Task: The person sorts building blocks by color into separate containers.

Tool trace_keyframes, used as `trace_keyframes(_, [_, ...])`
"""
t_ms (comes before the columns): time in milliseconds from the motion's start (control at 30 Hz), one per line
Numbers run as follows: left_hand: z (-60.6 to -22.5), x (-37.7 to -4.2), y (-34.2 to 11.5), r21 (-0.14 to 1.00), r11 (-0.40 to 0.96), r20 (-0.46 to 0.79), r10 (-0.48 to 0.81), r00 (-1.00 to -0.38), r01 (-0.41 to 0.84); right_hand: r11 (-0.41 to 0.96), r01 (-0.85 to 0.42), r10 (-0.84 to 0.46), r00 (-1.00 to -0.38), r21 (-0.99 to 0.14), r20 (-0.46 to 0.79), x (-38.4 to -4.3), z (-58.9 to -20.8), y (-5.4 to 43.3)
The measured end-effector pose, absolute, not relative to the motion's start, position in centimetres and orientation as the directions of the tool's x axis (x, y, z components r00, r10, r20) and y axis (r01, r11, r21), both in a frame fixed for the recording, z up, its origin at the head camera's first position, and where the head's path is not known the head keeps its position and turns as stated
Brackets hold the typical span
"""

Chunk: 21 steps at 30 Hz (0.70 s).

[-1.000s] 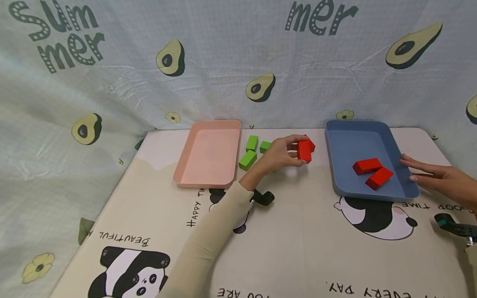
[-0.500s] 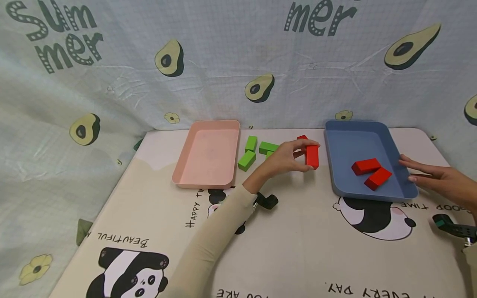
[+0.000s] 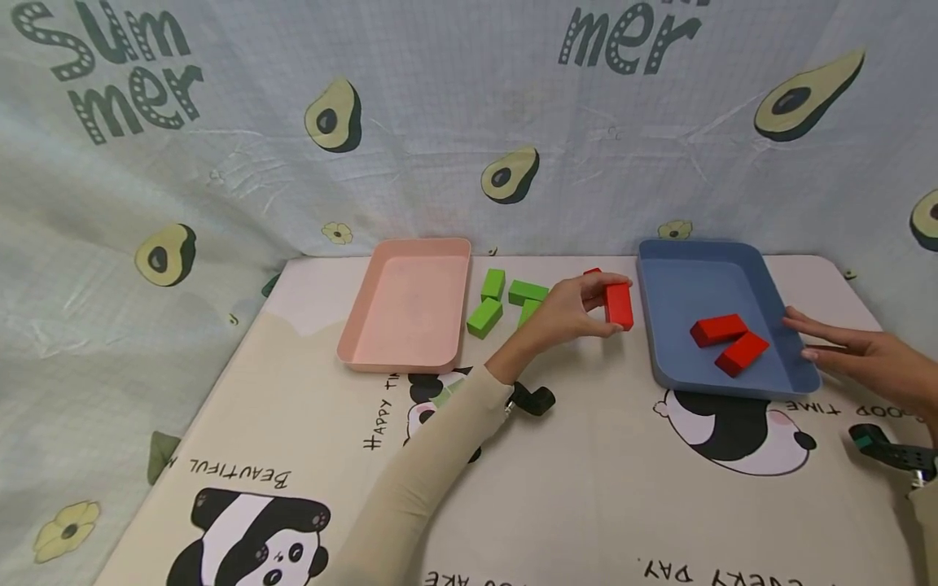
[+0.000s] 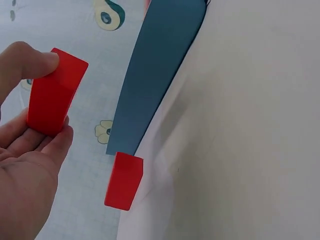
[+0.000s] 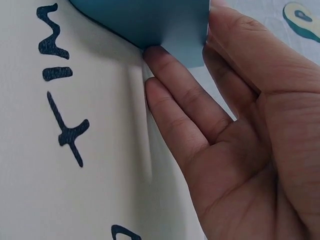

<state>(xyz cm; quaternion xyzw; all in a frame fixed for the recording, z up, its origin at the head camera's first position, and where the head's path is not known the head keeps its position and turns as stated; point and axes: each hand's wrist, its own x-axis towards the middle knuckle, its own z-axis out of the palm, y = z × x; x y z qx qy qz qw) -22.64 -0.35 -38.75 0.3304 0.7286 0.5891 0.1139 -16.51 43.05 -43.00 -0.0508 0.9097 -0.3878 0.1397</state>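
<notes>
My left hand point(image 3: 566, 313) pinches a red block point(image 3: 619, 307) between thumb and fingers, over the table just left of the blue tray point(image 3: 707, 277). The left wrist view shows the thumb pressed on the top end of this red block point(image 4: 52, 97). A second red block point(image 4: 124, 181) lies on the table; in the head view my fingers mostly hide it. Inside the blue tray rest two red blocks, one point(image 3: 718, 329) leaning close to the other point(image 3: 743, 353). My right hand point(image 3: 868, 356) touches the tray's right side with nearly straight fingers, seen against its outer wall point(image 5: 175, 30).
A pink tray point(image 3: 410, 301) stands at the left with nothing in it. Several green blocks lie between it and my left hand, among them one upper block point(image 3: 493, 283) and one lower block point(image 3: 484, 317). A patterned curtain point(image 3: 425, 122) hangs behind the table.
My left hand has moved right and slightly toward me with the red block, away from the other red block and the green ones. My right hand stays at the blue tray.
</notes>
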Motion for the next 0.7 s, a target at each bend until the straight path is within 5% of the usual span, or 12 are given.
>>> trace_keyframes(700, [-38.8, -22.1, 1.1, 0.926, 0.117, 0.183, 0.692, -0.699, 0.358, 0.692, -0.011, -0.208, -0.961, -0.722, -0.185, -16.5, -43.4, 43.2])
